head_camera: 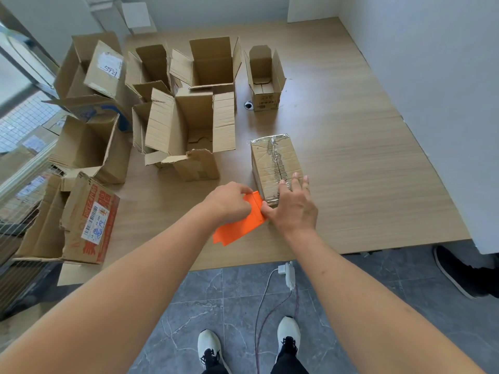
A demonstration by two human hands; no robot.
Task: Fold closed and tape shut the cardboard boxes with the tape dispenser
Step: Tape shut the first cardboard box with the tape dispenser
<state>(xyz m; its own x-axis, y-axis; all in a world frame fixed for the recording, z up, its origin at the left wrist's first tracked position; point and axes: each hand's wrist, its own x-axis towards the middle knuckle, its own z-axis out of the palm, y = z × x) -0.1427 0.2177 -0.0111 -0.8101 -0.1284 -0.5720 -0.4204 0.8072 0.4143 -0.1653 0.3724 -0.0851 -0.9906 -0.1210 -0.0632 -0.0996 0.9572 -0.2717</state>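
Nearest the camera: 2 feet in white shoes [289,332] on the grey tile floor, a white cable [266,292] between them. Left hand [229,199] has its grip closed on the orange tape dispenser [239,225], fingers curled over its front edge. Right hand [295,209] has its grip released: fingers straight, pressing flat on the near end of the small box [275,163], thumb beside the dispenser. Box sits on the bench [364,157], near its front edge, flaps closed, glossy tape along the top seam.

Judgement: box likely light, walls thin, crushable; hold by flat palm on top, not squeezing the sides. Dispenser rigid plastic; tape slick, clingy.

Beyond: open boxes [189,130] at left and rear, flaps up, untaped.
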